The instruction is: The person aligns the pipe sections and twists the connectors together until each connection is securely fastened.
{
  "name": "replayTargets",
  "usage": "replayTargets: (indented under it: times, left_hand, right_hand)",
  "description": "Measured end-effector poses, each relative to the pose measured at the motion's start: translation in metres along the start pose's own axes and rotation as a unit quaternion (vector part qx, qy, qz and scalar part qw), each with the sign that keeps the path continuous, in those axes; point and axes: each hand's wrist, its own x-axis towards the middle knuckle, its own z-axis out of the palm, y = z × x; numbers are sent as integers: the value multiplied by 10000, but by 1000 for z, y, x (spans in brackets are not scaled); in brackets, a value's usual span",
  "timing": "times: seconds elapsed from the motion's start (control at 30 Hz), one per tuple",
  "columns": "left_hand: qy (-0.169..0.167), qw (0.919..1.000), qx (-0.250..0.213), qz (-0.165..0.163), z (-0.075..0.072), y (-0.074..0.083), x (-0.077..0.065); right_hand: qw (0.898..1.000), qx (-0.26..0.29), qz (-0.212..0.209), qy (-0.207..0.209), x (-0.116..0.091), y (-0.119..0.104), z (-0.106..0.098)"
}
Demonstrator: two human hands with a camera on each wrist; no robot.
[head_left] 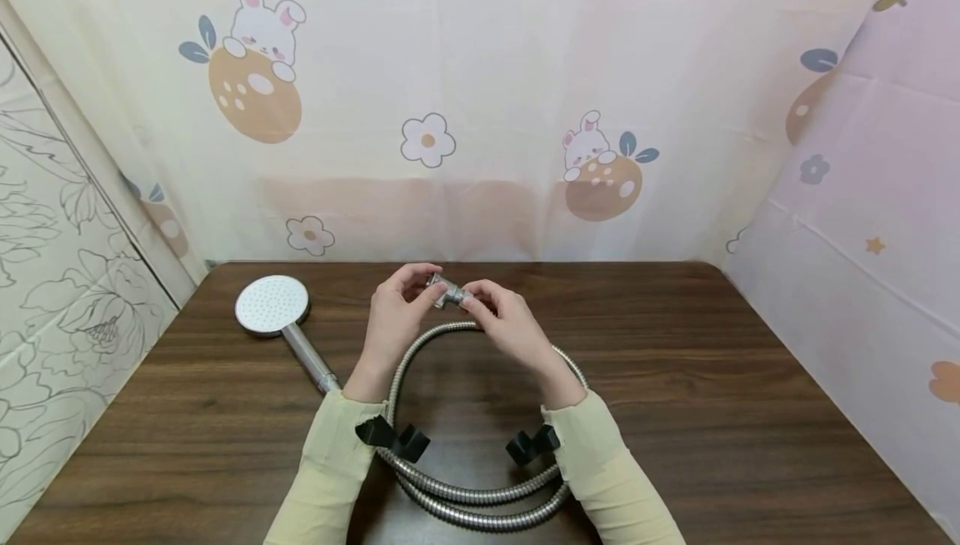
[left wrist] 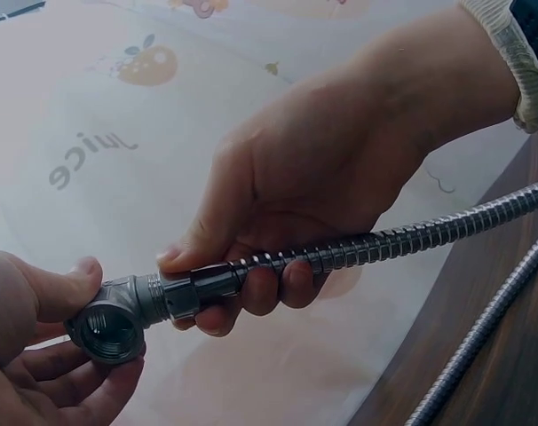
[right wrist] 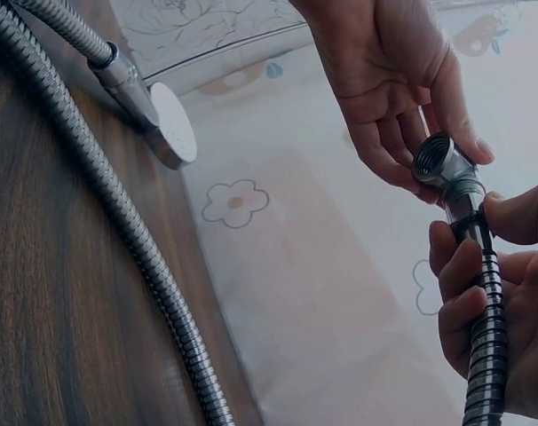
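Note:
Above the far part of the tabletop, my left hand pinches a threaded metal pipe fitting between thumb and fingers. Its round threaded opening faces the camera in the left wrist view. My right hand grips the end of a flexible metal shower hose, fingers curled under it and thumb on the nut. Nut and fitting meet in line, with some of the fitting's thread showing beside the nut. How far they are screwed together cannot be told.
A shower head lies at the left of the brown wooden table, its white face up. The rest of the hose loops on the table under my forearms. A printed curtain hangs behind the table.

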Motion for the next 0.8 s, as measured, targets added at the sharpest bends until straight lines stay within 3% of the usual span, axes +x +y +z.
replayTargets:
  times: [0.17,0.3,0.53,0.8]
  left_hand:
    - [-27,10000,-17,-4,-1,1,0]
    - [-145,9996,-179,-140,-2,1,0]
    - [-447,9982,-122,-388,-5,0,1]
    - [-435,9983,-94,-372,-5,0,0]
  right_hand:
    - [10000,-8,-48,-64,-1,-1,-1]
    - [9997,147,126,-163,-4,-15,-3]
    - [9990,316,282,-130,2,0,-2]
    - [9980,434,339,-309,1,0,-5]
